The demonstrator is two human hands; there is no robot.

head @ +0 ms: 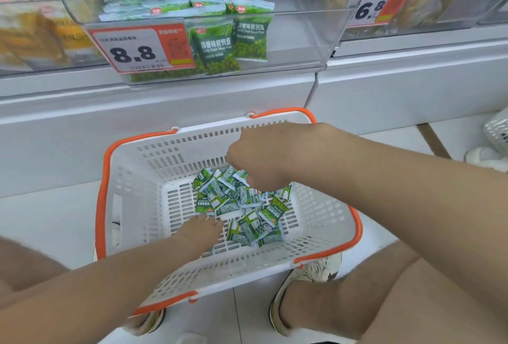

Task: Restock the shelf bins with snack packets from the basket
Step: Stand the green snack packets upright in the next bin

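A white basket (132,178) with orange handles stands on the floor between my feet. Several small green snack packets (247,222) lie in a loose pile on its bottom. My right hand (261,162) hangs over the back of the pile, its fingers curled down around some packets. My left hand (202,231) reaches in from the near side, its straight fingertips touching the pile's front left edge. Above, a clear shelf bin (302,41) with an 8.8 price tag (137,49) holds stacked green packets (220,47) of the same kind.
A clear bin with yellow packets (33,36) sits to the left. Another bin with a 6.8 tag (371,5) sits to the right. The white shelf base (165,102) runs behind the basket. A second white basket (497,129) and a white shoe (483,158) are at the right edge.
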